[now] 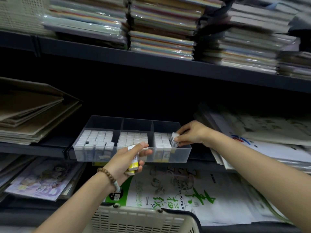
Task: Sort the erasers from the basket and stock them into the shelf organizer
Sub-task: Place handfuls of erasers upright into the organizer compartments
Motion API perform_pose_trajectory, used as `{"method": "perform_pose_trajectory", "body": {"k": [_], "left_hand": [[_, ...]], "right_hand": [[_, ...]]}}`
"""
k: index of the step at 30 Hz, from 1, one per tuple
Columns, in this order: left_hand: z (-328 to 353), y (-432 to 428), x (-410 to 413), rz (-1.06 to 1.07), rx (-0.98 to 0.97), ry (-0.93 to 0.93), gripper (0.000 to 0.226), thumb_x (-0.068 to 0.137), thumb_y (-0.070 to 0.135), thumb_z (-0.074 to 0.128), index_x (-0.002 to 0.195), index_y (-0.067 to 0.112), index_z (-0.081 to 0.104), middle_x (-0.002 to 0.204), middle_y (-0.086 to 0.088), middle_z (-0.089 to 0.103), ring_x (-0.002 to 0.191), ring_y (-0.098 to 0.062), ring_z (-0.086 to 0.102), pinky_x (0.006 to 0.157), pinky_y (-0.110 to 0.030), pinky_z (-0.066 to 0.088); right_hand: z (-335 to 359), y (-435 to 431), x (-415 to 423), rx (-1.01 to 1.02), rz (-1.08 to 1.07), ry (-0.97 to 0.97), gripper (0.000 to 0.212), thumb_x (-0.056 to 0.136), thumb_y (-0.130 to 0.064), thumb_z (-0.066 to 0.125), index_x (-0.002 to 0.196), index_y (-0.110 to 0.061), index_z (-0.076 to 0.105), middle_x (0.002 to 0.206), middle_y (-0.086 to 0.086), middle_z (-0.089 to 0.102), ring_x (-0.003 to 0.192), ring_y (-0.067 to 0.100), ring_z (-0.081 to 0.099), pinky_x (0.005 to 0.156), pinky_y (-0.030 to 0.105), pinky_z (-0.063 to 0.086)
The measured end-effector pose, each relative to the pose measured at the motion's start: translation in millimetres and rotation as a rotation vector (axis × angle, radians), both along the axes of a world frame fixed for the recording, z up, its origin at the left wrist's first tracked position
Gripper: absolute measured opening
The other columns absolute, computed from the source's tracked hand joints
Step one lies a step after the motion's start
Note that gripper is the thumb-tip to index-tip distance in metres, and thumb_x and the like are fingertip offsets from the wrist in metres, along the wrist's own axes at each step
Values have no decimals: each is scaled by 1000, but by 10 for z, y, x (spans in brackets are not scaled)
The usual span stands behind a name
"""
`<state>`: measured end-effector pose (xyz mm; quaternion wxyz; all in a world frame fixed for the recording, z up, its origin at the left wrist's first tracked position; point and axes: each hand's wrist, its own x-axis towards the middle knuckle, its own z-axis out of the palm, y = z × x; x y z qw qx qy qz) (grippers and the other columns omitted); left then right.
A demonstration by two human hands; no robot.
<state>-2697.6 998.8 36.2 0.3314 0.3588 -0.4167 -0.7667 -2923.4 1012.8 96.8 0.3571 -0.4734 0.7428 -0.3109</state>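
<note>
Stocking erasers in the organizer
Right hand pinches one eraser over the right compartment; left hand grips several erasers.

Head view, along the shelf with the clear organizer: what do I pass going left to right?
Brown card sheets → left compartment → middle compartment → right compartment → right hand pinching an eraser at that compartment's right end → printed paper stacks.
</note>
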Motion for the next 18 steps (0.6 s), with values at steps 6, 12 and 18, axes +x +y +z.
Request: {"method": "perform_pose_trajectory", "body": {"k": [6,12,18], "left_hand": [[7,-23,4,-43,34,-6,32,88,33,56,105,7,62,56,3,55,40,-8,45,33,-17,36],[94,2,33,-125,177,135,27,98,26,41,104,2,53,61,-5,54,45,-15,48,38,-22,42],[116,75,55,-86,96,181,26,96,19,48,111,-1,54,83,-10,74,70,-24,71,53,-28,57]], "right_hand": [[-100,-44,87,42,-98,-53,30,84,0,66,111,9,57,114,24,60,85,24,64,59,20,58],[-163,-46,92,35,-187,-30,31,83,-7,69,109,8,61,108,20,65,74,17,63,60,16,56],[-112,129,149,-187,-175,56,26,86,-13,67,108,-1,63,106,16,65,92,23,64,76,29,56]]}}
